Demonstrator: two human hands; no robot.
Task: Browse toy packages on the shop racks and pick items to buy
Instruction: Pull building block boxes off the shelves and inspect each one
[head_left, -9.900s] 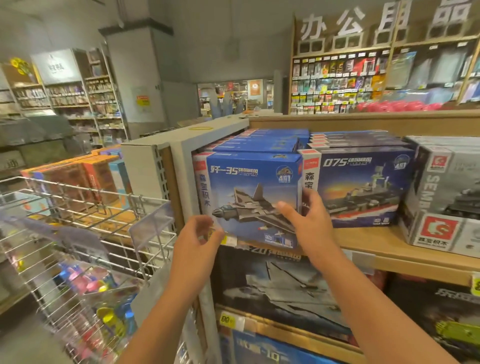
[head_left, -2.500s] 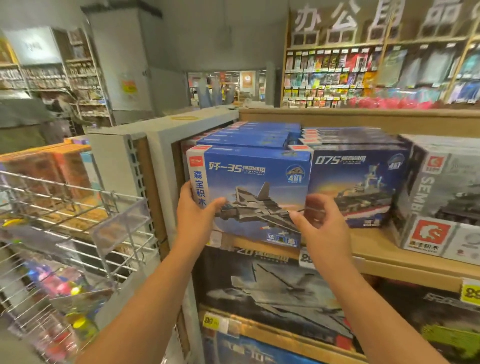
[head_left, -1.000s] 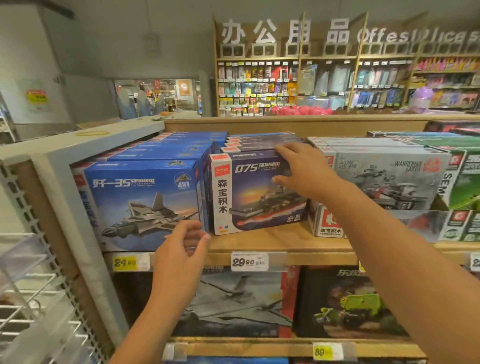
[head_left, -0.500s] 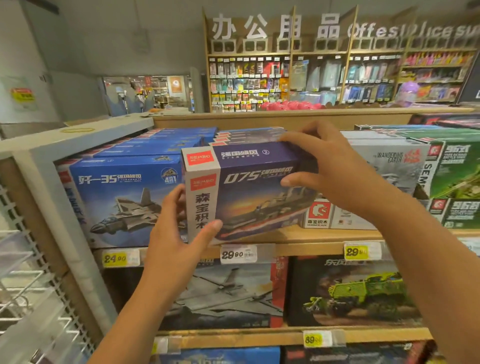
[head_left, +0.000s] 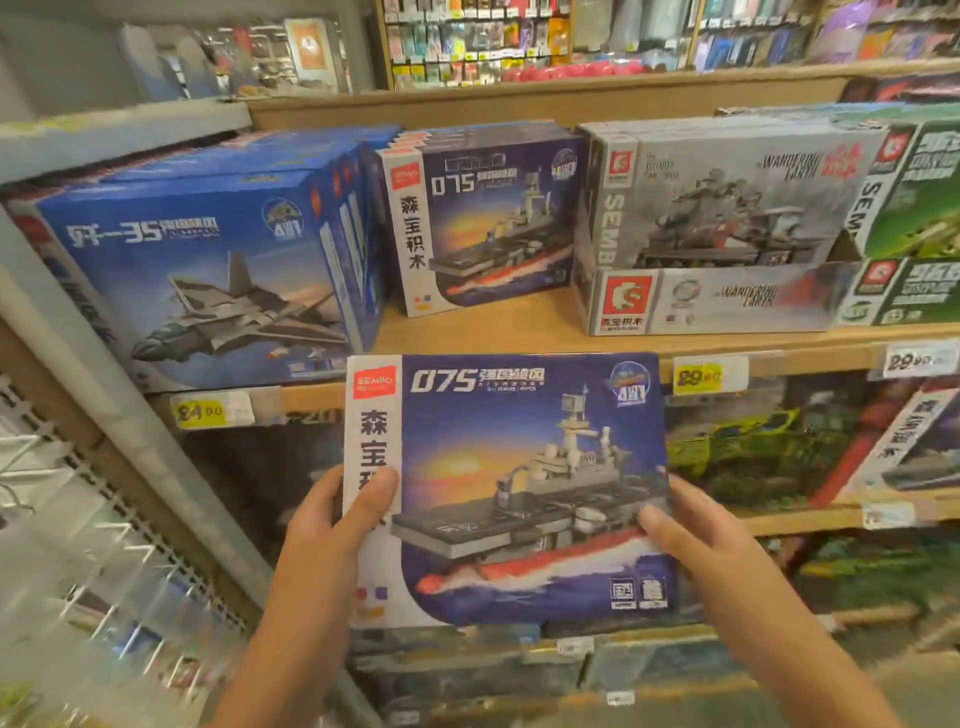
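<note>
Left thumb (head_left: 371, 499) pressed flat on white left strip of 075 ship box (head_left: 506, 488), other left fingers wrapped behind left edge, hidden. Left hand (head_left: 332, 525) gripping box at mid-height of that edge. Right fingers (head_left: 670, 525) lying on box front near right edge, over the drawn ship's bow; right hand (head_left: 701, 540) clamped on that side, thumb not clearly separable, rest of grip behind box unseen. Both hands closed on the box, nothing else held.

Box off the shelf, upright, front toward camera, held in air below and in front of wooden shelf (head_left: 519, 332). Top edge of box overlapping shelf's front lip, between yellow 24.90 tag (head_left: 208, 413) on left and yellow 29.90 tag (head_left: 698, 375) on right. Straight above box: 2nd identical 075 box (head_left: 483, 228) standing on shelf, further copies stacked behind it. Up-left of held box: blue jet boxes (head_left: 208, 270). Up-right: grey Wandering Earth boxes (head_left: 727, 218), green boxes (head_left: 914, 208) past those. Behind held box, lower rack with darker packages, blurred.

Progress, judged: browsing under way, 1 candidate pulled and being inspected front-on. Not yet decided or bagged as far as visible; no basket or cart identifiable near box. Left: read box, keep or return to shelf gap above, go on along racks.
</note>
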